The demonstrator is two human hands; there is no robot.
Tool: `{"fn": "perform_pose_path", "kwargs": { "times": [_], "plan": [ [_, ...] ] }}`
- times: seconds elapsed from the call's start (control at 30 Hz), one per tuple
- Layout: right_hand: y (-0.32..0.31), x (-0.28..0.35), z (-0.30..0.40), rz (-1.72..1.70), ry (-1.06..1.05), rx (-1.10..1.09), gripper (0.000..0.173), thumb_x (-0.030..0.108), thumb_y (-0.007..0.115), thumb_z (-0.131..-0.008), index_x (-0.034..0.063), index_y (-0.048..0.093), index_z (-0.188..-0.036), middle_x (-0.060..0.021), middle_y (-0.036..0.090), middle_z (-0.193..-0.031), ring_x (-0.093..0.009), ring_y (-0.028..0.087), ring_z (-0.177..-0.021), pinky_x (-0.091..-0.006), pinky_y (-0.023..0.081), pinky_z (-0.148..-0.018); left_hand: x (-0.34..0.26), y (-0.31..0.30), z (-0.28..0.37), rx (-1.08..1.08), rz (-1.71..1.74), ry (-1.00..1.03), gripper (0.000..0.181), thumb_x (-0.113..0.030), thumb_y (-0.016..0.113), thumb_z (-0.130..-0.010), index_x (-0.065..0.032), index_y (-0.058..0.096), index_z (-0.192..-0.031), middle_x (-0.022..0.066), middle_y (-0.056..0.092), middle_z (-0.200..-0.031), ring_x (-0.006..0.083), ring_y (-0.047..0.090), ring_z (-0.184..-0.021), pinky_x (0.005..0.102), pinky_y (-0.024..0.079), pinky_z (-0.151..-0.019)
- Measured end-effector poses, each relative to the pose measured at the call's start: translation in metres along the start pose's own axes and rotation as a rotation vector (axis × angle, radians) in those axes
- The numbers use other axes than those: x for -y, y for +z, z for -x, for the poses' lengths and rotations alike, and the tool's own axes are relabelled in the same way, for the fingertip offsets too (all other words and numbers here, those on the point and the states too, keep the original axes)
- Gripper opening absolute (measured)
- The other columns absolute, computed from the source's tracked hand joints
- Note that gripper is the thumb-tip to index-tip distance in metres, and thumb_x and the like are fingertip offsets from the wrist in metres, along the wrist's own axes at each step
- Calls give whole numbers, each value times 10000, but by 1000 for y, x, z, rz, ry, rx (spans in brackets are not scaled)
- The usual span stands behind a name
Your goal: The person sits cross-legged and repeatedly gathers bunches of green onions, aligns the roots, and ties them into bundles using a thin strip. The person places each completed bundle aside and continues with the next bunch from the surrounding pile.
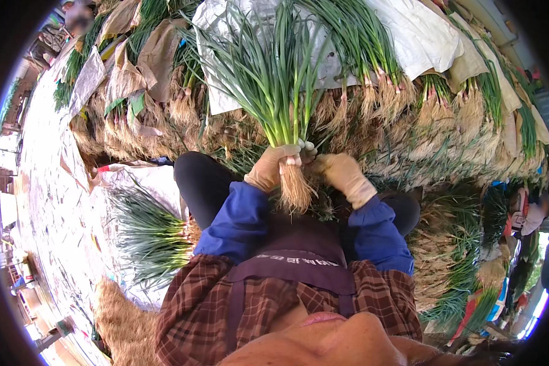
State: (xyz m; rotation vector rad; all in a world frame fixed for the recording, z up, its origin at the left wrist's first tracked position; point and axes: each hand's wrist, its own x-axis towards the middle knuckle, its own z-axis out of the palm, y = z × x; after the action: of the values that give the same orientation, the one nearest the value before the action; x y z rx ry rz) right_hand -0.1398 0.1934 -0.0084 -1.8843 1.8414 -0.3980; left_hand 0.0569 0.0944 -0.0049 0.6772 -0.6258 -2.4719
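In a tan, pale-palmed glove, my left hand [264, 168] grips a bunch of green onions [281, 110] just above the white bulbs. The leaves fan out away from me, and the pale roots [295, 187] hang toward my lap. My right hand [345, 177], also gloved and slightly blurred, is close beside the bunch on its right. Its fingers bend inward near the bulbs; whether they pinch a stem or leaf is hidden. Below the hands lies my dark apron [297, 238], between my bent knees.
Heaped onions with tangled roots [393, 100] lie in front, partly under white sheeting [421, 36]. At my left, onion bundles [158, 235] rest on a pale sheet [142, 180] near a shaggy brown thing [121, 325]. More onions [444, 256] lie at right. Other people appear at the edges.
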Motion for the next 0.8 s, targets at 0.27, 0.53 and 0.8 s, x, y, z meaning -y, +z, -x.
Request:
{"fn": "perform_pose_path", "kwargs": {
  "times": [0.27,0.53,0.8],
  "plan": [
    [-10,11,-33,-524,166,-131,621,626,546,-898,25,630,-1033,-142,671,-930,-289,666,-818,-401,535,-703,16,-7,11,64,-134,-34,249,-39,655,-849,48,591,-1074,126,658,-968,158,629,-727,268,534,-671],
    [18,-30,-60,390,492,-351,341,366,495,-972,88,688,-934,-74,704,-764,-250,667,-595,-374,524,-546,-4,32,30,82,-188,96,249,-147,641,-821,-1,576,-1012,74,603,-884,152,621,-692,323,548,-735],
    [-41,-19,-81,110,338,-433,324,372,540,-970,79,641,-1065,-88,695,-895,-210,662,-662,-347,541,-656,-53,-10,-36,206,157,160,486,-122,614,-847,85,508,-1273,70,633,-914,140,615,-743,328,545,-818]
  ]
}}
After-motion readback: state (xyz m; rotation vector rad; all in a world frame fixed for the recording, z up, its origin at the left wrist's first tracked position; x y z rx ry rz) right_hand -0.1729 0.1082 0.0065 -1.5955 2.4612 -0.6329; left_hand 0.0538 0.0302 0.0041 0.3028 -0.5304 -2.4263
